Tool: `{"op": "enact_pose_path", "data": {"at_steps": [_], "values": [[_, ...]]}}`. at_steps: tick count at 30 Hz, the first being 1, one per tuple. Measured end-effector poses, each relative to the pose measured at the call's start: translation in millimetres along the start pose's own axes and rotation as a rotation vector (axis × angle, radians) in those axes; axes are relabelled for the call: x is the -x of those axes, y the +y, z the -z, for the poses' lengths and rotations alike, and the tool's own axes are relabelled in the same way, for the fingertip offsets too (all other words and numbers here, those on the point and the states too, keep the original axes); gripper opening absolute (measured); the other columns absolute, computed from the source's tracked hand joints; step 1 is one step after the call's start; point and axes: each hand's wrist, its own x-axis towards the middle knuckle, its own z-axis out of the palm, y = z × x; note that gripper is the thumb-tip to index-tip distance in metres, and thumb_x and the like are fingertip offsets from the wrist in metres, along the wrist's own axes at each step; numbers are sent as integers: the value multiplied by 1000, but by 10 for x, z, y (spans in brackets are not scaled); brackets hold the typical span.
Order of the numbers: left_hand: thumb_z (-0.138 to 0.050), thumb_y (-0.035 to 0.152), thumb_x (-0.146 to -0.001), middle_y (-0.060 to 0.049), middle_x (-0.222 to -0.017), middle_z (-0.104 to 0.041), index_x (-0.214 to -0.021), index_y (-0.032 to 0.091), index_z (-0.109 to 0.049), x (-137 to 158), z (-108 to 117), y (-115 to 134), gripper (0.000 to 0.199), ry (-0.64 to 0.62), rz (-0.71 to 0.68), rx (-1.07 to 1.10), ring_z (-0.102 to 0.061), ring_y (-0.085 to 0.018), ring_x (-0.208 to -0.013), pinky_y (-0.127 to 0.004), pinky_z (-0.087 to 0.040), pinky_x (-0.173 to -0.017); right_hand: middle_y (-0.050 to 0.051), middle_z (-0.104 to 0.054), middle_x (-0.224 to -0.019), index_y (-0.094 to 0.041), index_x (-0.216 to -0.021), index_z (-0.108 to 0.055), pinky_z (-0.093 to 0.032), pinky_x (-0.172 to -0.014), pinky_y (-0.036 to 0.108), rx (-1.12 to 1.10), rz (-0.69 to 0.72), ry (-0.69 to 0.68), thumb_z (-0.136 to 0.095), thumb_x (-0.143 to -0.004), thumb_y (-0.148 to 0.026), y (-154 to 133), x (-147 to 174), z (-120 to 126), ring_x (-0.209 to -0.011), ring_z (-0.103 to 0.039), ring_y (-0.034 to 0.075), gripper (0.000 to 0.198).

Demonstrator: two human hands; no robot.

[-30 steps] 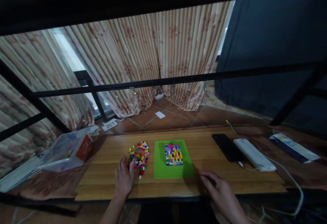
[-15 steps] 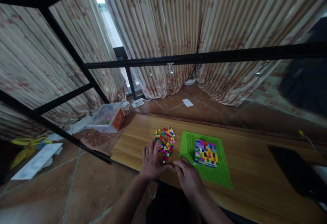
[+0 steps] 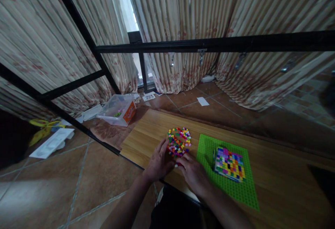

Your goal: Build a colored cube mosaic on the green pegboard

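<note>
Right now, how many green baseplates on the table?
1. The green baseplate lies on the wooden table, right of the loose brick pile, with a multicoloured brick block on it. Left hand and right hand are at the pile.

Home room: floral pleated curtains (image 3: 167, 30) far, terracotta tile floor (image 3: 78, 183) left, wooden surface (image 3: 146, 138) near, black frame (image 3: 209, 43).
</note>
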Motion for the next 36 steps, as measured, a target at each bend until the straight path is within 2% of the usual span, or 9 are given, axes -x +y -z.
{"op": "enact_pose_path", "data": {"at_steps": [6, 10, 12, 14, 17, 20, 28, 33, 36], "values": [[-54, 9, -75, -14, -153, -28, -147, 18, -26, -132, -89, 25, 78, 88, -27, 106, -27, -28, -142, -49, -27, -117, 5, -63, -92, -22, -87, -60, -50, -75, 34, 70, -54, 60, -53, -86, -12, 0, 47, -54, -86, -63, 22, 12], [-53, 7, -73, -13, -153, -29, -145, 18, -30, -125, -81, 150, 77, 176, -51, 224, -26, -28, -142, -49, -23, -117, 5, -65, -94, -23, -91, -59, -50, -75, 32, -39, -67, 169, -50, -87, -13, -2, 106, -72, -87, -64, 20, 14], [-55, 12, -76, -12, -147, -38, -141, 19, -38, -64, -72, 271, 67, 283, -9, 282, -33, -28, -138, -49, -26, -115, 4, -66, -96, -23, -95, -59, -51, -77, 32, -127, -77, 214, -48, -88, -15, -22, 128, -24, -87, -65, 19, 15], [-57, 23, -83, -11, -131, -54, -131, 20, -49, 19, -73, 413, 49, 354, 83, 379, -47, -27, -125, -45, -36, -107, 3, -68, -96, -24, -95, -60, -51, -78, 31, -218, -95, 230, -50, -87, -17, -63, 143, 57, -87, -66, 19, 15], [-58, 38, -86, -6, -92, -66, -100, 17, -65, 122, -94, 593, 26, 167, 202, 702, -61, -20, -87, -31, -48, -79, 1, -68, -90, -25, -91, -62, -51, -76, 29, -348, -149, 200, -54, -86, -22, -152, 157, 187, -83, -66, 17, 10], [-63, 41, -83, 0, -69, -59, -77, 14, -64, 162, -106, 683, 27, 42, 254, 956, -53, -12, -65, -23, -42, -63, 1, -69, -86, -24, -88, -65, -51, -76, 28, -491, -202, 156, -57, -85, -25, -231, 176, 272, -81, -66, 17, 9], [-70, 41, -77, 3, -59, -52, -71, 13, -61, 192, -71, 809, 30, -1, 325, 1068, -44, -7, -54, -20, -35, -55, 3, -70, -80, -19, -84, -69, -52, -70, 28, -858, -343, 139, -64, -81, -41, -285, 274, 328, -76, -65, 18, 23], [-70, 45, -76, 1, -59, -56, -74, 14, -60, 237, -191, 838, 33, -104, 435, 1218, -48, -9, -52, -20, -35, -52, 2, -67, -68, -18, -79, -70, -50, -62, 26, -1009, -391, 133, -68, -78, -44, -232, 354, 325, -63, -61, 15, 26], [-67, 46, -78, 1, -60, -56, -77, 14, -59, 213, -261, 788, 33, -117, 433, 1186, -49, -9, -52, -21, -35, -52, 2, -68, -71, -19, -88, -71, -50, -62, 27, -1076, -420, 147, -69, -77, -45, -185, 451, 318, -63, -62, 15, 29]]}}
